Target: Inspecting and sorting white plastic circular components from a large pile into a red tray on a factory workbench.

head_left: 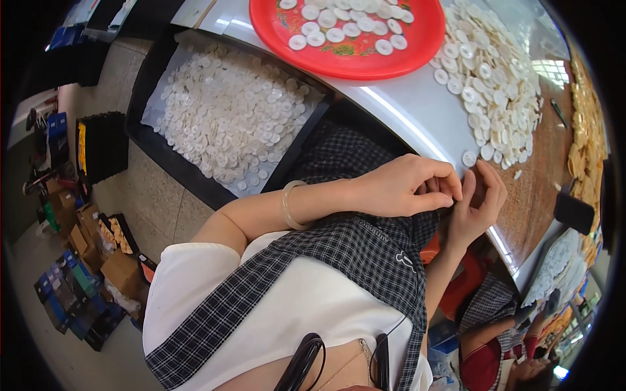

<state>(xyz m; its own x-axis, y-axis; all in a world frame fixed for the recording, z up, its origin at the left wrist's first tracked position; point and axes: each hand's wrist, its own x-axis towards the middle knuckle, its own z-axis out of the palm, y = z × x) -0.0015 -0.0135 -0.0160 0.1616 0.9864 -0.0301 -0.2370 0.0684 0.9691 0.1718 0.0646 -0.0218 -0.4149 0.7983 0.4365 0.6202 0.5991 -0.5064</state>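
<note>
My left hand (401,186), with a pale bangle on its wrist, is curled shut at the near edge of the grey table (417,117). My right hand (481,205) faces it with bent fingers, and the fingertips of both hands meet. Whatever is pinched between them is hidden. A single white disc (468,158) lies on the table just above my fingers. Behind it spreads a big heap of white discs (489,78). I wear a white top and a dark checked apron.
A red round tray (264,29) with white discs sits at the table's far side. To my left, a black crate (140,124) holds many more. Tan discs (587,137) pile up at right. Another person (495,352) sits lower right. Cardboard boxes (88,244) stand on the floor.
</note>
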